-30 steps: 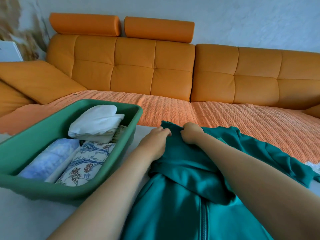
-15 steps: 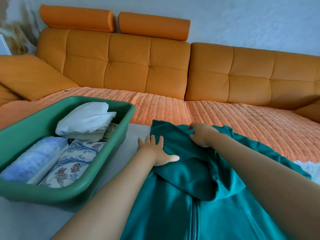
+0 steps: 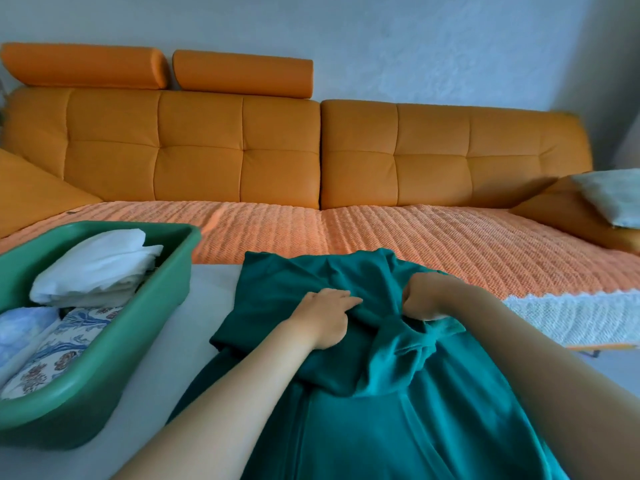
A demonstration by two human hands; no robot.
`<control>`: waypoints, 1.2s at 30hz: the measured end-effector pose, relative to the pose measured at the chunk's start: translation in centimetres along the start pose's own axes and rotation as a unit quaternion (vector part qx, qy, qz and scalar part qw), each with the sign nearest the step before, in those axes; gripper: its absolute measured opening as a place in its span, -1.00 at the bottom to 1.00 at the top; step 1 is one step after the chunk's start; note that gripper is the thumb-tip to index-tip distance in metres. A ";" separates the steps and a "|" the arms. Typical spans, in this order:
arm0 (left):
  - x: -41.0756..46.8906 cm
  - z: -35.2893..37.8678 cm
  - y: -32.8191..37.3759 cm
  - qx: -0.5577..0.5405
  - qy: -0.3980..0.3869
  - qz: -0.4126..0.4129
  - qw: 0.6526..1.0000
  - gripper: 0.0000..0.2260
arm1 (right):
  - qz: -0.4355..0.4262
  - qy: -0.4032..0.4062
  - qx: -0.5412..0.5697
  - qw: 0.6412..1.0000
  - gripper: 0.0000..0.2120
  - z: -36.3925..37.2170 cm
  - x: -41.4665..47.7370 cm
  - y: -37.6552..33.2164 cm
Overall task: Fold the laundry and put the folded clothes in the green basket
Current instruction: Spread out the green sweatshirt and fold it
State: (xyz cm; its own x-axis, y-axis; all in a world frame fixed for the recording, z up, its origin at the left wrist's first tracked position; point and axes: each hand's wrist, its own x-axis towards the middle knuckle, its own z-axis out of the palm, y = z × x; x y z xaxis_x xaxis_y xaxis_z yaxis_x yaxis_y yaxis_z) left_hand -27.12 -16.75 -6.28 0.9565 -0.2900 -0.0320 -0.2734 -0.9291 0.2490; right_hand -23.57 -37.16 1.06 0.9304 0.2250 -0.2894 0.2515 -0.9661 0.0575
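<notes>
The teal top (image 3: 398, 417) lay on the tabletop (image 3: 211, 289), just beside the green basket (image 3: 145, 337). The left hand (image 3: 323, 318) pressed on it, fingers nearly straight. The right hand (image 3: 424, 299) was curled tight, holding a bunch of the cloth. Folded clothes (image 3: 97, 271) sat in the basket.

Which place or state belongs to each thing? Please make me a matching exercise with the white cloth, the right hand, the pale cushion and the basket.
Column 1
1 white cloth
2 right hand
3 pale cushion
4 basket

Column 2
a at the sofa's right end
b on the table, left of the garment
c inside the basket
d grips the garment

Pairs: 1-c, 2-d, 3-a, 4-b
</notes>
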 end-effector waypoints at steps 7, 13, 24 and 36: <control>2.9 -1.8 1.6 0.030 -0.029 -0.026 0.999 -0.62 | -0.018 0.063 0.060 0.996 -0.71 2.1 -1.0 4.8; 4.0 -2.8 1.6 0.048 -0.053 -0.008 0.997 -0.85 | -0.091 -0.069 0.198 0.973 -0.73 3.8 0.2 4.3; 8.4 -4.8 -1.2 0.121 0.290 -0.107 0.943 -0.78 | -0.017 0.116 0.333 0.936 -0.72 2.5 3.0 6.7; 5.7 1.9 -0.1 0.044 -0.041 -0.121 0.991 -0.30 | 0.075 0.262 0.067 0.960 -0.77 4.5 3.6 6.7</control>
State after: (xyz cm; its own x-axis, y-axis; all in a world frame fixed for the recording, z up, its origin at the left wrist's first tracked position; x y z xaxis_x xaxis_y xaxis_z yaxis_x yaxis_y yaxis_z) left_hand -21.78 -18.72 -8.31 0.9845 -0.0702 -0.1605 -0.0477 -0.9890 0.1398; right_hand -19.74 -43.44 -3.87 0.9687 0.0810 0.2346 0.1006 -0.9923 -0.0727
